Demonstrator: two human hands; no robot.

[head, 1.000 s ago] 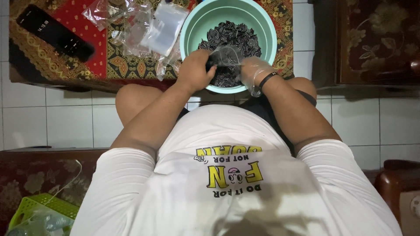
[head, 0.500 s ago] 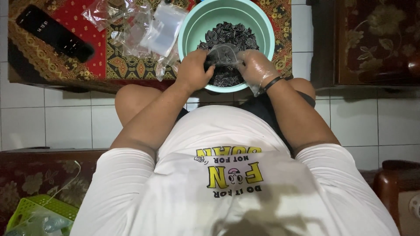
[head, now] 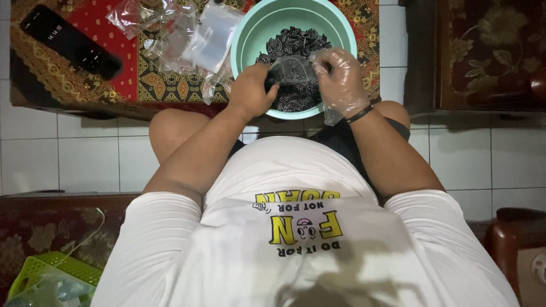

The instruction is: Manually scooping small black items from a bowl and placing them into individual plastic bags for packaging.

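1. The bare left hand (head: 252,91) grips one edge of a small clear plastic bag (head: 292,69) over the near side of the mint-green bowl (head: 250,31).
2. The right hand (head: 339,77), in a clear plastic glove, pinches the bag's other edge.
3. Dark patterned pieces (head: 296,42) fill the bowl.
4. Empty clear bags (head: 193,37) lie just left of it on the batik cloth (head: 114,74).

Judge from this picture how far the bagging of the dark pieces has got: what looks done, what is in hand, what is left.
Done: no filled bag shows clearly, so little can be counted. In hand: the left hand holds a small clear bag over the green bowl, and the gloved right hand is at the bag's mouth. Left: the dark pieces heaped in the bowl, and a pile of empty clear bags on the patterned cloth.
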